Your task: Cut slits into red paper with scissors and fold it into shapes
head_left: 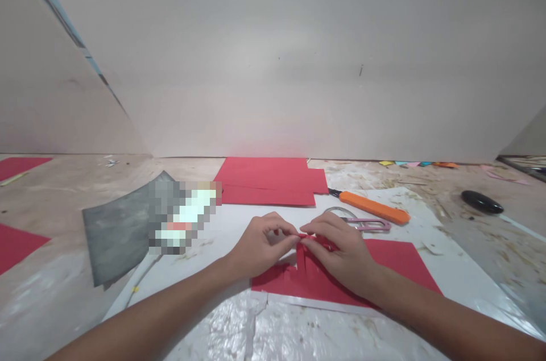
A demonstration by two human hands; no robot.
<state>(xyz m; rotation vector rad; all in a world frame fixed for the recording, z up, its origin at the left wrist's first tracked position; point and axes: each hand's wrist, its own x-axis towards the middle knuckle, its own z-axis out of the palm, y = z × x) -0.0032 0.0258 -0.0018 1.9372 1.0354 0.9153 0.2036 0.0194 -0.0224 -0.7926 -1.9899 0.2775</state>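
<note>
A red paper sheet (405,267) lies in front of me, with narrow cut strips standing up near its left part. Over it, my left hand (262,244) pinches the end of a red paper strip (302,256) between thumb and forefinger. From the other side my right hand (343,250) pinches the same strip, its thumb and fingertips nearly touching the left ones. Part of the sheet is hidden under the right hand and forearm. Just beyond the right hand are a pink-handled small tool (375,225) and an orange utility knife (375,207).
More red paper (264,179) lies against the pale upright board (298,65). At left are a dark grey sheet (119,230), a blurred-out phone-like device (187,219) with a white cable, and other red pieces (19,247). A black oval object (482,202) sits at right, near coloured scraps (426,164).
</note>
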